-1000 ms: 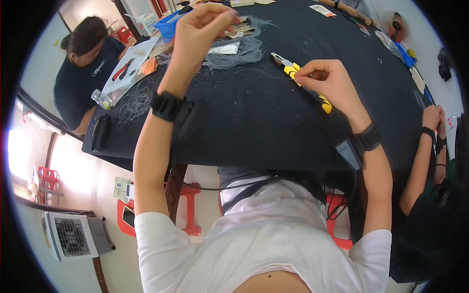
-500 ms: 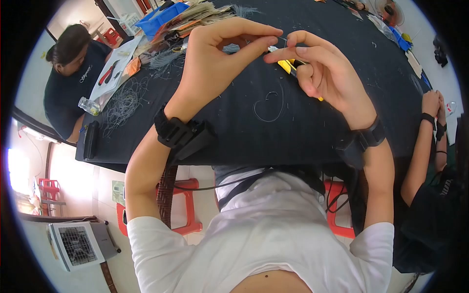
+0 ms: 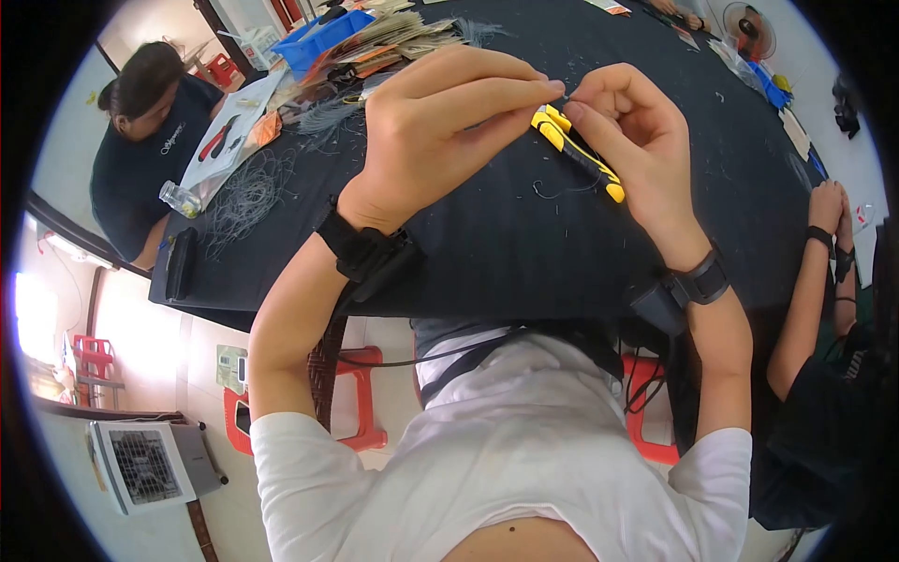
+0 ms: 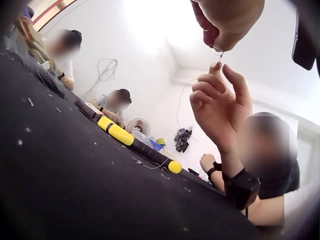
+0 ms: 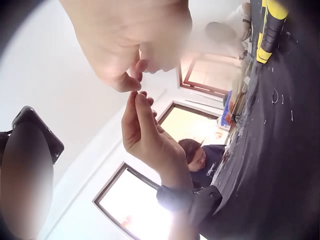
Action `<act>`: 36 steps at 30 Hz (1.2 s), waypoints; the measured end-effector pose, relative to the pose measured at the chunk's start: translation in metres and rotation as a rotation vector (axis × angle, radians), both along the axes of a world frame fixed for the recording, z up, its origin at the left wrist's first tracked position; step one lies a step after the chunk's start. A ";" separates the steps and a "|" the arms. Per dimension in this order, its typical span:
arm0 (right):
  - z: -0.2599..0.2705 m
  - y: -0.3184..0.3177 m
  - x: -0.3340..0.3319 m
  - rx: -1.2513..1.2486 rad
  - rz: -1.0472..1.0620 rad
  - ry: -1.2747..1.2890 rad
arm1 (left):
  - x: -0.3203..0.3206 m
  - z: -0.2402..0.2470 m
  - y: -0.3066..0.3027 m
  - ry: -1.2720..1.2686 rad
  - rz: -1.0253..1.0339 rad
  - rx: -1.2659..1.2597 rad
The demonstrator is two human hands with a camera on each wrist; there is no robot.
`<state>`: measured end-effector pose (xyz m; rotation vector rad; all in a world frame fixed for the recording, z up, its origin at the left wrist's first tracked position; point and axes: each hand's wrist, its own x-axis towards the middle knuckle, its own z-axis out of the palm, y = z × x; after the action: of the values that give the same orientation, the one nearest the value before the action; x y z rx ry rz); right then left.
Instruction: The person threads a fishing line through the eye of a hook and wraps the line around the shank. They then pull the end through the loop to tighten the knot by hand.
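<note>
Black cloth-covered table (image 3: 449, 253), yellow-and-black pliers (image 3: 581, 157), tangled grey line (image 3: 245, 199), blue plastic tray (image 3: 321, 42), red-handled pliers (image 3: 216, 140), small glass jar (image 3: 180, 199)

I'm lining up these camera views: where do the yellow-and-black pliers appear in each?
Head: the pliers are upper right of centre, beside the right hand.
Left wrist: the pliers are left of centre, slanting down to the right.
Right wrist: the pliers are top right, cut by the upper edge.
Shared landmark: the black tablecloth beneath them.

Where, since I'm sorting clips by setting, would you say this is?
Probably a handicraft workroom: several people are around a shared table covered in black cloth, with tangled strands and red pliers lying on it.
</note>
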<state>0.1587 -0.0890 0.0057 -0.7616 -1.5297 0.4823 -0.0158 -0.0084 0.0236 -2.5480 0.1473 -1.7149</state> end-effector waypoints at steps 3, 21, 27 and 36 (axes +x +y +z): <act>0.001 -0.002 0.000 0.005 0.004 0.002 | 0.001 0.000 -0.001 -0.001 0.001 0.012; 0.003 -0.005 0.003 0.215 -0.234 -0.241 | 0.006 -0.003 0.002 0.050 -0.126 -0.178; 0.002 -0.005 0.003 0.210 -0.222 -0.195 | 0.007 -0.003 -0.002 0.056 -0.121 -0.193; 0.004 -0.009 0.002 0.137 -0.220 -0.187 | 0.007 -0.003 -0.003 0.061 -0.107 -0.224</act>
<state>0.1611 -0.0978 0.0095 -0.8747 -1.6097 0.1444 -0.0087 -0.0117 0.0203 -2.8018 0.1018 -1.7848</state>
